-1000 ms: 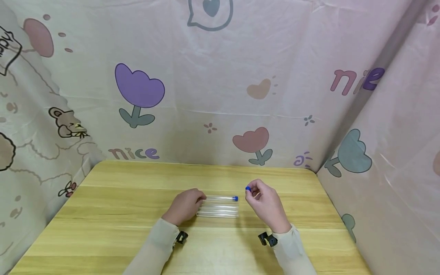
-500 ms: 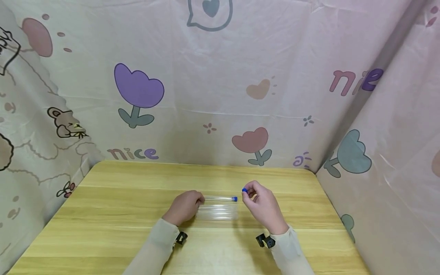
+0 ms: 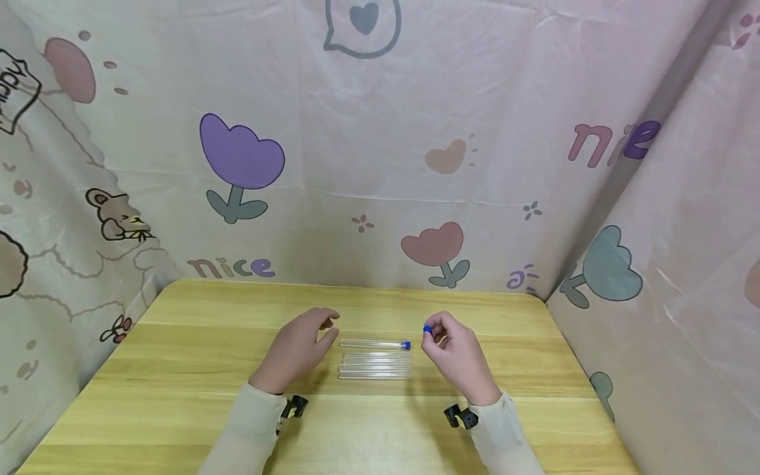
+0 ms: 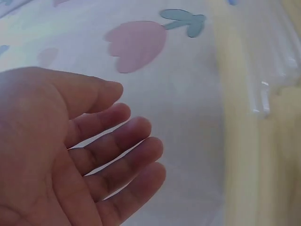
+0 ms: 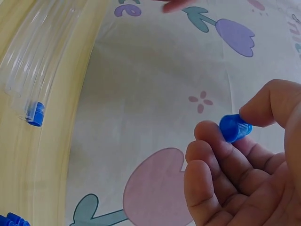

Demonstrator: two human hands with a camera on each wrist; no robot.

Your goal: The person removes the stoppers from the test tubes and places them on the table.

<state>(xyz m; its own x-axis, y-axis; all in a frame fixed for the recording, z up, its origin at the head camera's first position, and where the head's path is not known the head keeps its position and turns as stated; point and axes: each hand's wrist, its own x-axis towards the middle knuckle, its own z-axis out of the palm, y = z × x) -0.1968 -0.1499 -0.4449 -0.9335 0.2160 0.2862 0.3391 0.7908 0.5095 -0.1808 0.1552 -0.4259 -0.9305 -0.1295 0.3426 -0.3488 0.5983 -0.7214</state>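
My right hand (image 3: 463,359) pinches a small blue cap (image 5: 235,128) between thumb and index finger, with its open end showing in the right wrist view. My left hand (image 3: 297,346), fingers relaxed and apart, holds nothing and hovers just left of the tubes. A clear test tube (image 3: 371,344) lies on the table with a blue cap (image 3: 406,345) on its right end. In front of it, several uncapped clear tubes (image 3: 375,366) lie side by side in a row, their right ends towards my right hand.
More blue caps (image 5: 14,220) appear at the lower left corner of the right wrist view. The wooden table (image 3: 178,382) is bordered by a printed cloth (image 3: 356,165) at the back and on both sides.
My left hand has let go at the left end of the capped tube and moved back to the left, its fingers spreading. The right hand, still pinching the cap, has barely shifted.
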